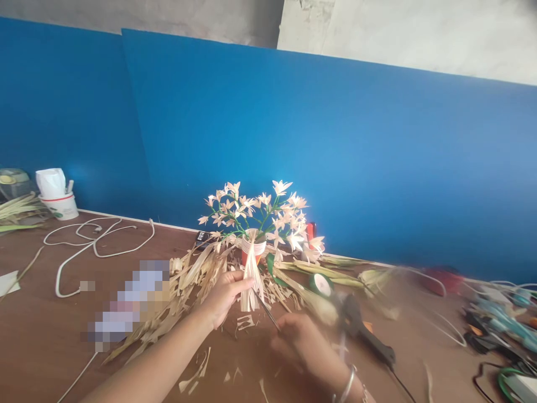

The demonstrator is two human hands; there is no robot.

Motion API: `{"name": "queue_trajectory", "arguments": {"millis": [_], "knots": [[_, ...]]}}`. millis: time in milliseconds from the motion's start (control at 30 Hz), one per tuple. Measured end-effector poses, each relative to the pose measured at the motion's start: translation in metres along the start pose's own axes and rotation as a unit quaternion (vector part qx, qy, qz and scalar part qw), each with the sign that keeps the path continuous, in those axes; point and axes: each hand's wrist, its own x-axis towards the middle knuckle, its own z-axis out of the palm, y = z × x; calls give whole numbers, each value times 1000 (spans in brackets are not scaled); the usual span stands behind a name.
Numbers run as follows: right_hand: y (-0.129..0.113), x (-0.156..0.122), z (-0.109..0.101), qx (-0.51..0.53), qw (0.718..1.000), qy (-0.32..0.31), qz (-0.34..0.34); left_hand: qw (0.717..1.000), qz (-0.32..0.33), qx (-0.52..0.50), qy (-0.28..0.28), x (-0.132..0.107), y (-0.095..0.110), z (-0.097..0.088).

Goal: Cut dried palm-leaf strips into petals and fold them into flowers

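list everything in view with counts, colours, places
table: one, brown, foreground
panels: two, blue, behind
wall: one, grey, above
cup: one, white and red, centre
flowers: many, cream, in cup
husk piece: one, cream, before cup
husks: many, straw, around cup
scraps: several, pale, front centre
tape roll: one, green, right of cup
glue gun: one, black, right
cords: several, white, both sides
tub: one, white, far left
case: one, black, left of cup
pixelated item: one, bluish, left
clutter: uncountable, mixed, far right
thin tool: one, dark, front centre
bangle: one, silver, lower right
left hand: one, at husk piece
right hand: one, at thin tool
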Motion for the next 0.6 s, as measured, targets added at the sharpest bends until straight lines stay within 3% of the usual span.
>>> {"name": "queue_trajectory", "arguments": {"millis": [167, 600], "knots": [[2, 3, 1, 18, 999, -5, 33, 1000, 21, 20, 4, 3, -6, -2], [6, 4, 3, 47, 999, -16, 13, 1000, 7, 6, 6, -1, 0, 3]]}}
